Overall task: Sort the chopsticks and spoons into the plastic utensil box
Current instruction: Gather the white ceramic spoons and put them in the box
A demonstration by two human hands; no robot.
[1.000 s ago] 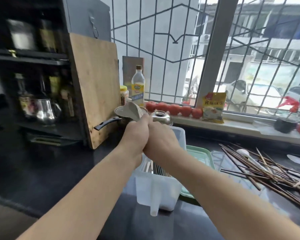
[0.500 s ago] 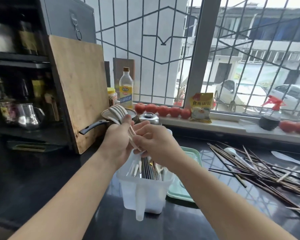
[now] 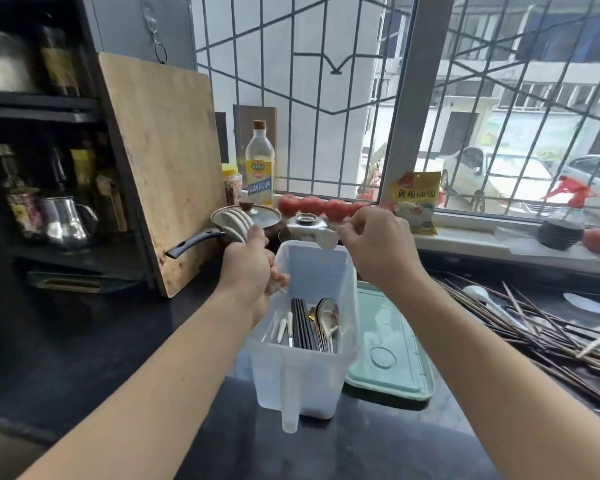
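A translucent plastic utensil box point(image 3: 293, 382) stands on the dark counter in front of me. Dark chopsticks point(image 3: 303, 323), metal spoons point(image 3: 327, 318) and a few white-handled pieces lie inside it. My left hand point(image 3: 248, 275) grips a bunch of white spoons point(image 3: 234, 221), their bowls fanned upward just left of the box. My right hand point(image 3: 378, 249) pinches a single white spoon point(image 3: 327, 240) above the box's far rim. A heap of chopsticks point(image 3: 541, 327) with a white spoon point(image 3: 478, 294) lies on the counter at the right.
A green lid point(image 3: 390, 368) lies flat right of the box. Behind the box stand a small pan point(image 3: 260, 218), a metal pot, an oil bottle point(image 3: 260, 166) and tomatoes point(image 3: 312, 204). A wooden cutting board point(image 3: 160, 161) leans against a dark shelf at left.
My hands have come apart: the right one has drawn one white spoon out of the bunch and carried it right, over the box. The view has shifted closer.
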